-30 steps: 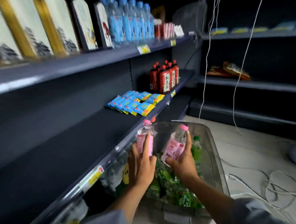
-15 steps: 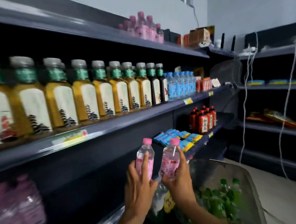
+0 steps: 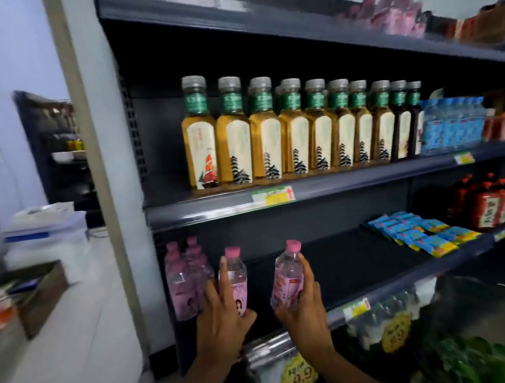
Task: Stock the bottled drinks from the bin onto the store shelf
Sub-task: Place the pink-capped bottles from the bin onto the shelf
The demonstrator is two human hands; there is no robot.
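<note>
The left hand (image 3: 224, 313) and right hand (image 3: 302, 304) each grip an upright pink-capped bottle (image 3: 233, 278) (image 3: 287, 275) over the dark shelf (image 3: 355, 262), best set down level beside the stocked pink bottles (image 3: 184, 274), labels outward.

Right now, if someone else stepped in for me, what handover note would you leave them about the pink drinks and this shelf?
Left hand: grips one pink-capped bottle, upright, beside the pink bottles already standing at the left end of the lower shelf.
Right hand: grips a second pink bottle, tilted slightly, a little further right over the same shelf.
Done: a small cluster of pink bottles is shelved.
Left: set both held bottles down next to that cluster, then go back to the bin at lower right, which still shows green bottles.
</note>
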